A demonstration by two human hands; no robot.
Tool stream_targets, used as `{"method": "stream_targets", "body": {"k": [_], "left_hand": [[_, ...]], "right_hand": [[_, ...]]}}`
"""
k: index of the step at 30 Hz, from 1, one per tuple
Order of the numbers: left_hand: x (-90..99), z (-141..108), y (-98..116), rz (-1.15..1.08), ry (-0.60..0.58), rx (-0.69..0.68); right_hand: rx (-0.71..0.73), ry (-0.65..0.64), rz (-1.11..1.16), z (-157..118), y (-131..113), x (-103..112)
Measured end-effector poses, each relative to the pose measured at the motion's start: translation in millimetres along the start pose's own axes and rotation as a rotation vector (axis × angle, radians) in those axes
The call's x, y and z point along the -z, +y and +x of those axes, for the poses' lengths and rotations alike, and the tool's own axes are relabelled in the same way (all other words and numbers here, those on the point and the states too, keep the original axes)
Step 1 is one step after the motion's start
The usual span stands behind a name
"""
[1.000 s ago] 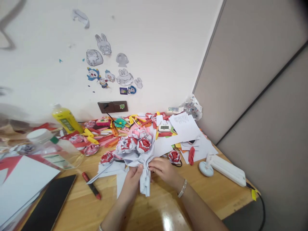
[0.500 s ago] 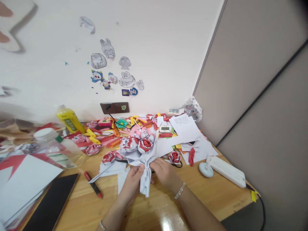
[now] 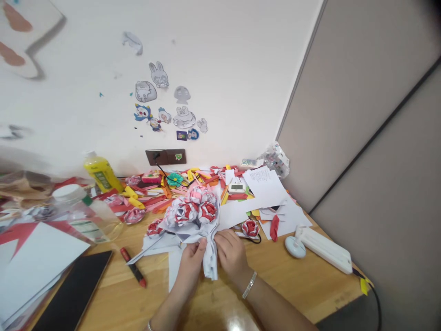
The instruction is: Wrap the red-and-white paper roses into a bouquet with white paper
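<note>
Pale wood spreads under the work: the table carries a litter of paper strips along its far side, and in front of them, over the table's middle, is the bouquet, its blooms pointing away from the person. Whether its underside rests on the wood cannot be told.

Both hands meet at the narrow neck of the paper wrapper. The left hand is closed on it, thumb across the front, fingers out of sight behind; the right hand is curled with its fingertips against the opposite edge, and whether they pinch cannot be seen. To gather this well, the left grip seems best placed to bear the weight, leaving the right to press loose paper inward. Folds should come in evenly around the neck, with pressure below the blooms rather than on them; a hard pull at one pleat could tear it or tip the cluster.

The wrapper is plain white, flaring into a collar and narrowing to a crumpled, pleated tail. Several paper roses crowd above, touching one another, white outside with red or pink within. The petal edges look folded and slightly ragged.
</note>
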State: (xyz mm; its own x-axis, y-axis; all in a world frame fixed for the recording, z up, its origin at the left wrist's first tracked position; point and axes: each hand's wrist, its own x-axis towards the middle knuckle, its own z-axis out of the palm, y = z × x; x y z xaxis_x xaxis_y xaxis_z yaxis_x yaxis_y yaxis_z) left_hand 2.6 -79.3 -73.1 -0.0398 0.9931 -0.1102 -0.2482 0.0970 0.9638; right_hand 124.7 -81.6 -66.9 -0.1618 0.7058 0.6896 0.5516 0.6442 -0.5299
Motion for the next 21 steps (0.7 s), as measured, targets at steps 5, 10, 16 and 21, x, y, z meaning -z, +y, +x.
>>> {"method": "stream_targets", "body": {"k": [5,10,16,21], "left_hand": [[3.1,-1,6,0.13,0.066,-0.083],[1.7,-5,8,0.328,0.143,-0.187],[4.6,-7,3,0.449,0.151,-0.206],[8.4,-3,7,0.593,0.104,-0.305]], "right_hand": [[-0.194,0.015,0.196,5,-11,-1],[-0.361,0.031,0.314,5,-9,-11],[-0.401,-0.016,0.464,10,-9,-5],[-0.412,0.002,0.467,13,-6,0]]}}
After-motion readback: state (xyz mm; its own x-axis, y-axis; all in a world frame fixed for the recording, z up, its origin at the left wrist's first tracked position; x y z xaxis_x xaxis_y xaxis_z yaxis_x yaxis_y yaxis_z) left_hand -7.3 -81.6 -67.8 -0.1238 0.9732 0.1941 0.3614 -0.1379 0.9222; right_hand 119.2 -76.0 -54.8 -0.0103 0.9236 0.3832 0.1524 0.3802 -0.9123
